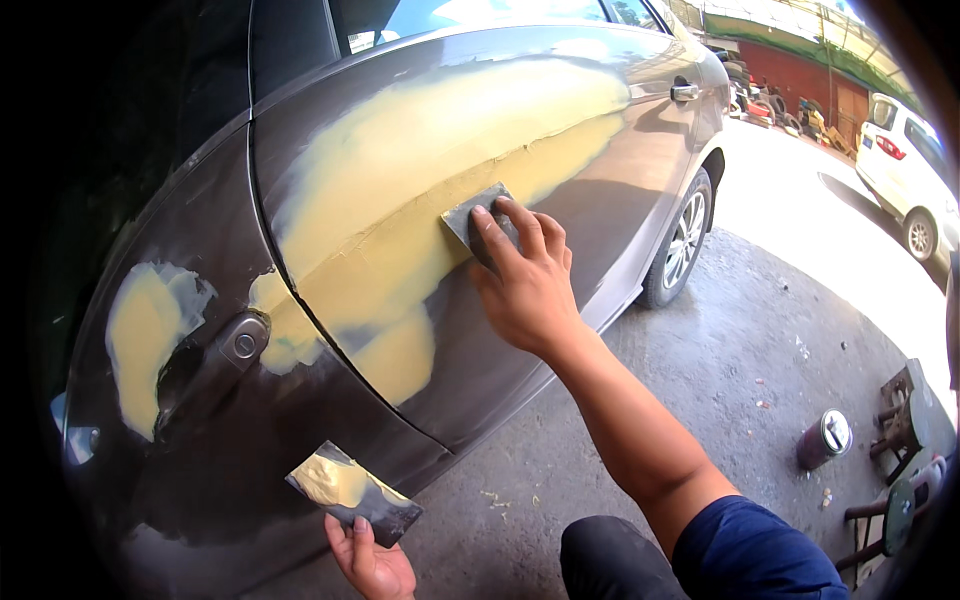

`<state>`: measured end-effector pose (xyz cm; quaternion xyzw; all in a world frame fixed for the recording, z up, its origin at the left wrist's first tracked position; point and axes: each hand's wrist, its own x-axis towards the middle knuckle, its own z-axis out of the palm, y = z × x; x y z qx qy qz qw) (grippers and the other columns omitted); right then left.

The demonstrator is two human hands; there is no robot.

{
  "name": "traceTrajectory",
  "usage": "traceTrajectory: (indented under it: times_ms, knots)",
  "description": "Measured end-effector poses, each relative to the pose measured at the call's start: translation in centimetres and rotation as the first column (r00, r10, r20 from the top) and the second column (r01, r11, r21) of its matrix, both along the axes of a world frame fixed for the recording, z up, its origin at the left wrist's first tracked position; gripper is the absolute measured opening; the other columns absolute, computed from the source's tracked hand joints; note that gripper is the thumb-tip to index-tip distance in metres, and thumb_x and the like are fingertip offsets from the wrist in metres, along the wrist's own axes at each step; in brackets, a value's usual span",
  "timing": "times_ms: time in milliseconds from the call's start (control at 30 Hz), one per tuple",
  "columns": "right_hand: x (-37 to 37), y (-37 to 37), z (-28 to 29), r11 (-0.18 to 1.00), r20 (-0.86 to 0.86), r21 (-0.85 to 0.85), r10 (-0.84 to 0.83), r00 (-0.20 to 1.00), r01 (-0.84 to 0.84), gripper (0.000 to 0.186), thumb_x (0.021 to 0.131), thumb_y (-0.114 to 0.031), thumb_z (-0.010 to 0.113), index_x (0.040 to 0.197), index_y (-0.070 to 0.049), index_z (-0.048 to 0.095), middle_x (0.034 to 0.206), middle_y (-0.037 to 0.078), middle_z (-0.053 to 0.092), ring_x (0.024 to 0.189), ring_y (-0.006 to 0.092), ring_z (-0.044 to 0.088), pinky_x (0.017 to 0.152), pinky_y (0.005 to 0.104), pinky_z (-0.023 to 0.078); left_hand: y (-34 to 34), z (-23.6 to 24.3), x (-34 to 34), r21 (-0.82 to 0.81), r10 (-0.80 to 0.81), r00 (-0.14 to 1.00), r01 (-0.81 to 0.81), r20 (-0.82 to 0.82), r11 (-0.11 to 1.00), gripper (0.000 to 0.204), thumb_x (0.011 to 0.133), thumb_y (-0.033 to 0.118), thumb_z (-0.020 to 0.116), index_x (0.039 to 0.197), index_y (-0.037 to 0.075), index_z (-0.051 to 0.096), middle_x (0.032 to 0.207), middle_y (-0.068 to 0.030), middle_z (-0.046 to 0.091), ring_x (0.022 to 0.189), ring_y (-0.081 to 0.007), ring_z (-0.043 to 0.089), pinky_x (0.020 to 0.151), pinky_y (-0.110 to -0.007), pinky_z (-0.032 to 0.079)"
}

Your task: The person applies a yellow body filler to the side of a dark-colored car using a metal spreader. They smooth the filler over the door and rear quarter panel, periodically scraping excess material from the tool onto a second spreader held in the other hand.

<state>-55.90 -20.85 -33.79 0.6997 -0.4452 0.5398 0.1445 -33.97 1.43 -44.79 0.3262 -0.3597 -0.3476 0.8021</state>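
Note:
My right hand (525, 265) grips a grey putty spreader (476, 217), its flat edge against the car's rear door (500, 330). Around the blade lies a wide smear of yellow body filler (390, 180), spread over the upper and middle part of that door. Low on the left, my left hand (370, 562) pinches a dark flat putty plate (385, 512) by its lower edge. A lump of yellow filler (335, 480) sits on this plate. More filler (140, 335) covers a patch on the front door, beside its handle (240, 342).
The rear wheel (688, 238) stands past the door on a grey concrete floor. To the right are a tin can (826, 440), a dark stool (905, 415) and a second stool (895, 515). A white car (915, 165) and stacked tires (770, 105) show farther off.

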Motion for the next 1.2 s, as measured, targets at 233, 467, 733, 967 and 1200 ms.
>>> traceTrajectory:
  times_ms: [233, 467, 733, 967, 1200]
  knots:
    - [-2.2, -2.3, 1.5, 0.999, 0.019, -0.050, -0.019, 1.000, 0.019, 0.058, 0.084, -0.017, 0.063, 0.139, -0.016, 0.045, 0.145, 0.012, 0.035, 0.127, 0.0388, 0.033, 0.101, 0.0509, 0.032, -0.3, 0.0, -0.8, 0.020, 0.006, 1.000, -0.006, -0.027, 1.000, 0.043, 0.091, 0.005, 0.051, 0.133, 0.000, 0.043, 0.129, -0.0107, 0.052, 0.118, -0.0212, 0.050, 0.102, -0.036, 0.038]
    - [-3.0, -1.8, 0.7, 1.000, 0.023, -0.015, 0.002, 1.000, -0.002, 0.058, 0.083, -0.015, 0.063, 0.139, -0.016, 0.045, 0.144, 0.012, 0.035, 0.128, 0.0386, 0.032, 0.102, 0.0508, 0.033, -0.4, -0.2, -0.7, 0.028, 0.010, 1.000, -0.010, 0.004, 1.000, 0.043, 0.091, 0.006, 0.051, 0.133, 0.000, 0.043, 0.129, -0.0106, 0.052, 0.119, -0.0214, 0.049, 0.102, -0.036, 0.038]
    - [-4.1, -4.1, 0.9, 0.999, 0.026, -0.040, 0.013, 1.000, -0.012, 0.057, 0.084, -0.015, 0.063, 0.139, -0.017, 0.045, 0.144, 0.011, 0.035, 0.128, 0.0373, 0.032, 0.102, 0.0503, 0.034, -0.9, -0.6, -1.4, 0.047, 0.014, 1.000, -0.014, 0.002, 0.999, 0.045, 0.091, 0.006, 0.051, 0.135, 0.000, 0.041, 0.132, -0.0110, 0.050, 0.120, -0.0221, 0.049, 0.103, -0.037, 0.037]
    - [-5.9, -3.4, 1.1, 0.999, 0.040, -0.033, -0.003, 0.999, 0.004, 0.057, 0.084, -0.016, 0.063, 0.138, -0.017, 0.046, 0.144, 0.010, 0.036, 0.128, 0.0369, 0.033, 0.102, 0.0500, 0.033, -1.1, -0.7, -1.7, 0.058, 0.007, 1.000, -0.009, 0.029, 0.998, 0.046, 0.091, 0.006, 0.052, 0.135, 0.000, 0.041, 0.131, -0.0112, 0.051, 0.120, -0.0224, 0.049, 0.103, -0.037, 0.037]
    - [-6.2, -5.7, 0.9, 0.999, 0.032, -0.034, 0.006, 0.999, -0.005, 0.057, 0.084, -0.017, 0.062, 0.139, -0.017, 0.045, 0.144, 0.010, 0.035, 0.129, 0.0370, 0.032, 0.103, 0.0506, 0.033, -1.2, -1.0, -2.0, 0.057, 0.013, 0.999, -0.015, 0.034, 0.998, 0.046, 0.090, 0.006, 0.052, 0.135, -0.001, 0.042, 0.132, -0.0121, 0.050, 0.121, -0.0234, 0.048, 0.104, -0.037, 0.036]
